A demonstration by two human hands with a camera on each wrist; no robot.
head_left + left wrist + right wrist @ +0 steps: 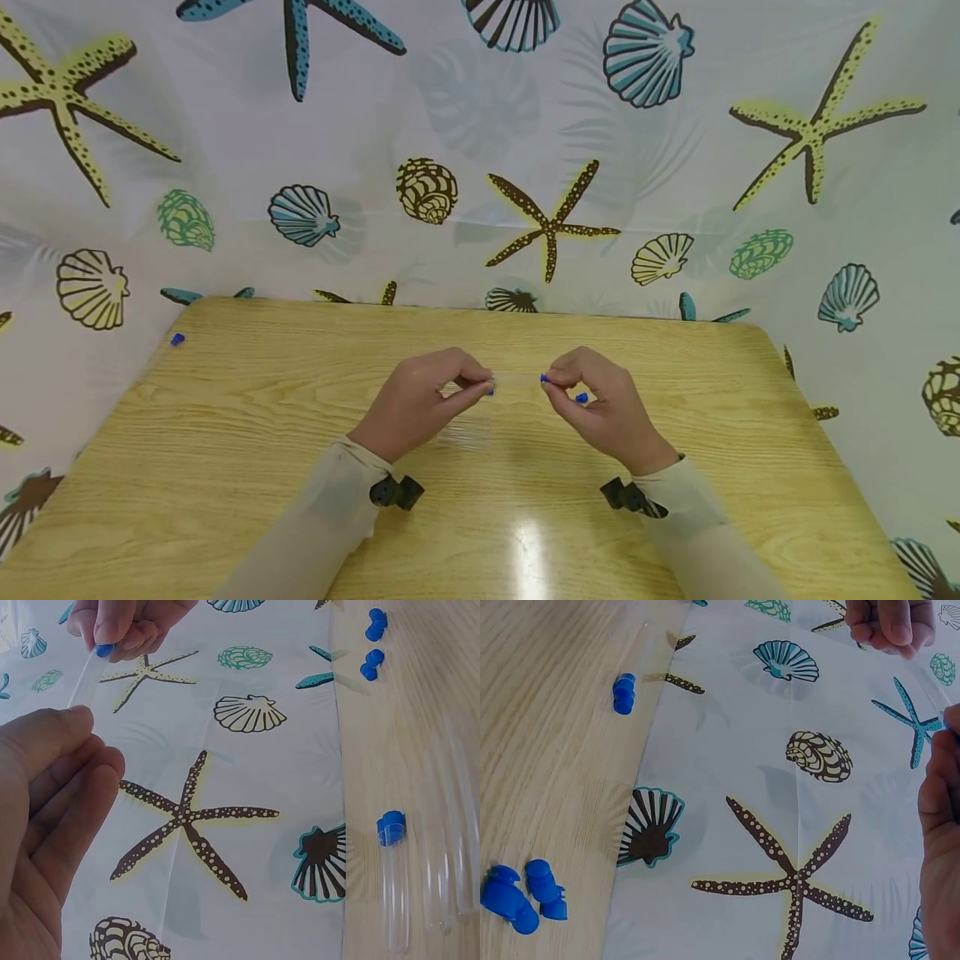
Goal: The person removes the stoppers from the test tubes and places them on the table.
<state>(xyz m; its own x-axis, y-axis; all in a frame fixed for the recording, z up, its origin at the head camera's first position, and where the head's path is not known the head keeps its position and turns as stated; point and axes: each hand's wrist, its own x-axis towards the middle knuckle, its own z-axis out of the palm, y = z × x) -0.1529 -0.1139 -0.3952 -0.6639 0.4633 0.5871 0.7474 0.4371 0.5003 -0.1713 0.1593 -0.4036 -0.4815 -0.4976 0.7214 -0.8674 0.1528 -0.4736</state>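
Observation:
Between the two hands runs a slim clear test tube [86,681], held off the table. My left hand [431,398] pinches it between thumb and fingers. My right hand [600,404] pinches the blue cap [104,650] at the tube's other end. In the left wrist view, the cap sits right at the tube's mouth; how deep cannot be told. Below, a tube with a blue cap [391,829] at its end lies on the table, beside several clear tubes [442,862]. Loose blue caps [546,889] lie near my right hand.
The wooden table [262,500] reaches back to a cloth [360,125] printed with shells and starfish. Another small blue piece [177,339] lies by the table's far left edge. Both wrists wear black camera mounts [396,492].

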